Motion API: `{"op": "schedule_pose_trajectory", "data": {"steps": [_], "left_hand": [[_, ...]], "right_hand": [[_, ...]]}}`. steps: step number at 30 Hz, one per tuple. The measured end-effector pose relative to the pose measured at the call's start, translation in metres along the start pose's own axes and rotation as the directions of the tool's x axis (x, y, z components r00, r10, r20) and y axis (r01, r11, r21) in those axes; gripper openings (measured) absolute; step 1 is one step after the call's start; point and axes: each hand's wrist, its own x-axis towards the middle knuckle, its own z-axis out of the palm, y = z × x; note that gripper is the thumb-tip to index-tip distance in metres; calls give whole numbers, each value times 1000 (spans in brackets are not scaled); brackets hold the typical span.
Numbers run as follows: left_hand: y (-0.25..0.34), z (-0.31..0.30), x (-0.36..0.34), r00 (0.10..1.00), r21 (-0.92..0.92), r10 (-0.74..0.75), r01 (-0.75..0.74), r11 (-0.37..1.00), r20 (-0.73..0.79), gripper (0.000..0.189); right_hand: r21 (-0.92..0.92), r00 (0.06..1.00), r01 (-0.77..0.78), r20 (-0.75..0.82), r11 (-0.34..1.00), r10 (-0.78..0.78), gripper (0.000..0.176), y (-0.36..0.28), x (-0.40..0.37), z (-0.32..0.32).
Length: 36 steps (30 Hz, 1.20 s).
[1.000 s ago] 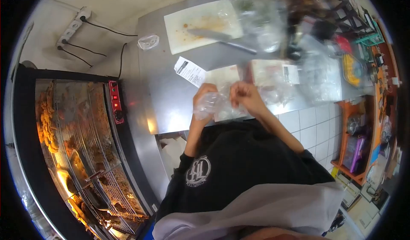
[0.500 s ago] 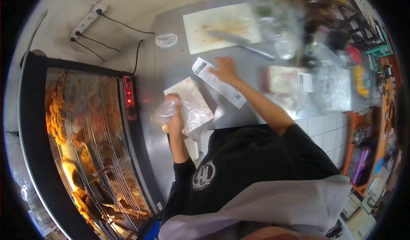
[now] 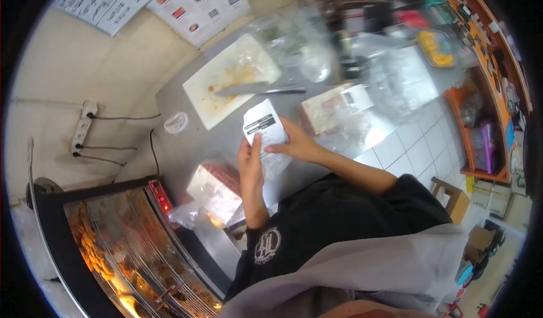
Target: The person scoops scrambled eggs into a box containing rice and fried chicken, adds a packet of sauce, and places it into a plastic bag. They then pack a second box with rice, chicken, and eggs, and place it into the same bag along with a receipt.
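Between both hands a printed paper receipt [image 3: 266, 127] is held up above the steel table. My left hand [image 3: 250, 158] pinches its left side with the thumb on the paper. My right hand [image 3: 295, 141] grips the right edge, thumb laid across the front. Left of my left wrist sits a white box [image 3: 218, 189] with clear plastic about it. Another box [image 3: 325, 111], also with clear plastic and a paper slip, lies on the table to the right of my right hand.
A knife [image 3: 243, 89] rests on a stained white cutting board [image 3: 201, 83] beyond the hands. The lit glass food warmer [image 3: 153, 250] stands at the left. Clear plastic bags [image 3: 399, 80] and a container of yellow food [image 3: 435, 49] are at the right.
My left hand has let go of the plastic-covered box and now holds the receipt. My right hand has picked the receipt up from the table. The view has turned.
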Motion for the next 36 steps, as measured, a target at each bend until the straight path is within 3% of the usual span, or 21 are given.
{"op": "schedule_pose_trajectory", "data": {"steps": [3, 4, 6, 7, 8, 9, 11, 12, 13, 15, 17, 19, 20, 22, 26, 27, 30, 33, 34, 35, 36], "left_hand": [[-2, 39, 43, 975, -22, -7, 12, 1000, 220, 26], [4, 54, 52, 951, 12, -18, 15, 1000, 309, 21], [9, 83, 76, 873, 147, -81, 11, 989, 481, 25], [6, 102, 90, 709, 283, -166, -50, 958, 685, 28], [3, 121, 104, 498, 391, -274, -146, 909, 823, 31], [-9, 139, 119, 487, 395, -279, -152, 906, 828, 31], [-43, 171, 153, 233, 515, -498, -12, 857, 835, 39], [-53, 185, 168, 226, 520, -504, -12, 854, 834, 39], [-63, 195, 182, 228, 601, -578, -47, 798, 784, 39], [-68, 208, 192, 313, 730, -679, -76, 679, 664, 39], [-72, 211, 201, 276, 682, -664, 40, 731, 695, 40], [-83, 211, 209, 267, 606, -641, 209, 767, 720, 38], [-84, 211, 210, 263, 607, -645, 217, 764, 718, 38], [-86, 209, 208, 209, 502, -638, 459, 733, 741, 36], [-74, 222, 184, 378, 552, -647, 338, 763, 662, 38], [-66, 225, 170, 506, 506, -605, 336, 795, 615, 45], [-69, 228, 164, 600, 478, -545, 287, 830, 586, 42], [-94, 225, 172, 726, 536, -363, -10, 844, 585, 30], [-97, 223, 173, 766, 588, -282, -152, 794, 578, 25], [-98, 217, 175, 785, 731, -224, -376, 570, 578, 17], [-102, 212, 173, 803, 738, -217, -354, 575, 554, 17]], "right_hand": [[-335, 988, -129, -125, 933, 92, 40, -30, -7, -73], [-451, 943, -14, -303, 892, -138, 25, -18, 1, -107], [-579, 722, -72, -592, 812, -358, 20, -4, 18, -179], [-685, 678, -278, -637, 674, -368, 23, -7, 23, -207], [-681, 666, -283, -646, 676, -372, 23, 11, 33, -236], [-704, 715, -300, -613, 644, -337, 26, 46, 44, -264], [-723, 750, -318, -587, 613, -304, 32, 58, 52, -283], [-586, 758, -333, -633, 739, -160, 34, 44, 54, -277], [-428, 761, -349, -648, 834, -14, 37, 30, 50, -270], [-620, 778, -274, -592, 735, -209, 32, -10, 20, -247], [-696, 861, -280, -487, 662, -148, 27, -57, -29, -220], [-379, 791, -328, -612, 865, 32, 26, -46, -71, -201], [-142, 718, -477, -633, 868, 291, 23, -43, -83, -198], [-93, 691, -456, -664, 885, 286, 22, -27, -93, -200], [-64, 757, -369, -600, 927, 260, 22, -30, -102, -199], [-89, 775, -384, -572, 919, 269, 23, -30, -107, -195], [-69, 790, -395, -535, 916, 300, 25, -9, -116, -190], [-135, 804, -468, -476, 874, 357, 22, -7, -113, -194], [-181, 803, -450, -511, 874, 308, 22, -12, -110, -195], [-227, 802, -434, -539, 872, 259, 22, -17, -108, -196], [-235, 814, -438, -513, 868, 272, 22, -20, -109, -199]]}}
